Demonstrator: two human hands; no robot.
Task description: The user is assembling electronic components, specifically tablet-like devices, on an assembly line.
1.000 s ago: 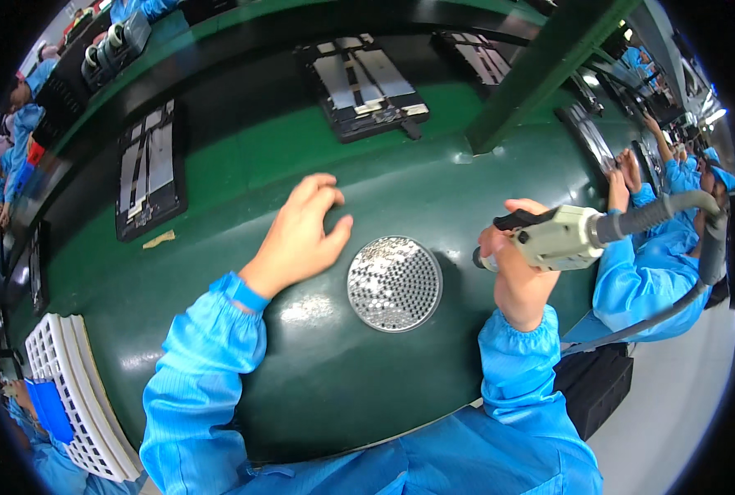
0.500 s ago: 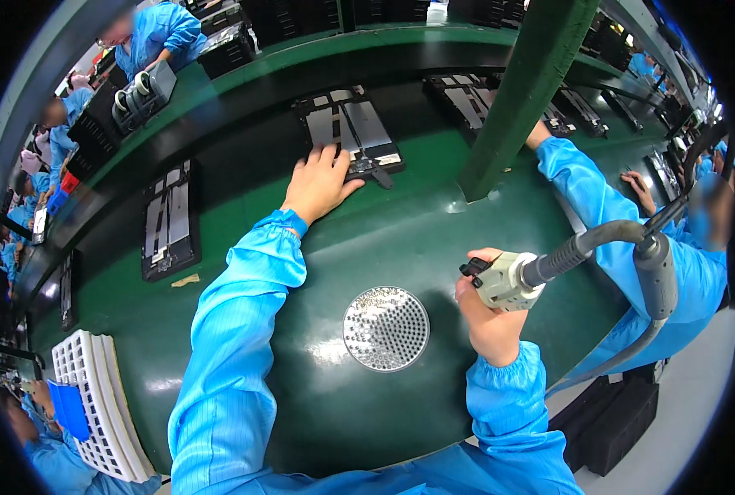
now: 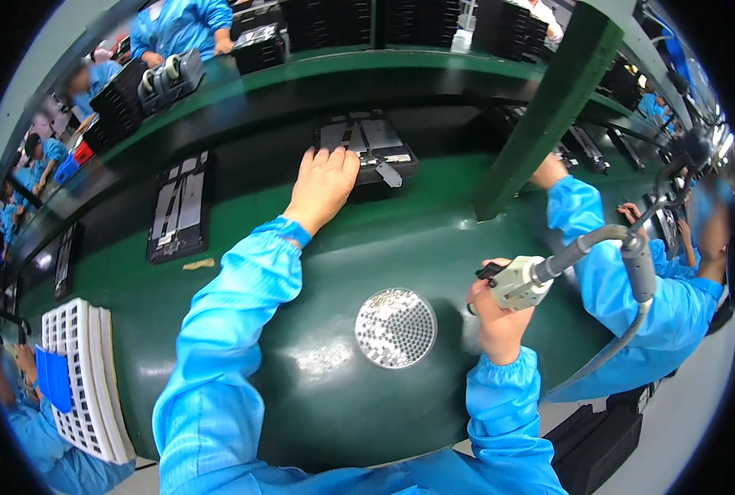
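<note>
My left hand (image 3: 324, 188) reaches far forward to an opened tablet (image 3: 371, 136), a black slab with silver plates inside. Its fingers are together and bent over the near left edge; the thumb is hidden. A grey tab (image 3: 389, 174) sticks out from that near edge. Closer to me on the right, my right hand (image 3: 501, 328) is closed round a pale electric screwdriver (image 3: 519, 284) with a grey cable at its rear. The tool's tip does not show. Left of that hand, a round dish (image 3: 396, 328) with rows of small dark dots lies on the green bench (image 3: 318, 412).
More opened tablets lie along the dark strip, one (image 3: 179, 210) at left. A green post (image 3: 549, 107) rises right of my left hand. Stacked white grid trays (image 3: 87, 379) stand at lower left. A co-worker's blue sleeve (image 3: 607, 247) reaches in from the right beside the cable (image 3: 607, 355).
My view has shifted and turned slightly. My left hand's fingers have drawn together and slid from the tablet's top to its near left edge. My right hand keeps the screwdriver raised.
</note>
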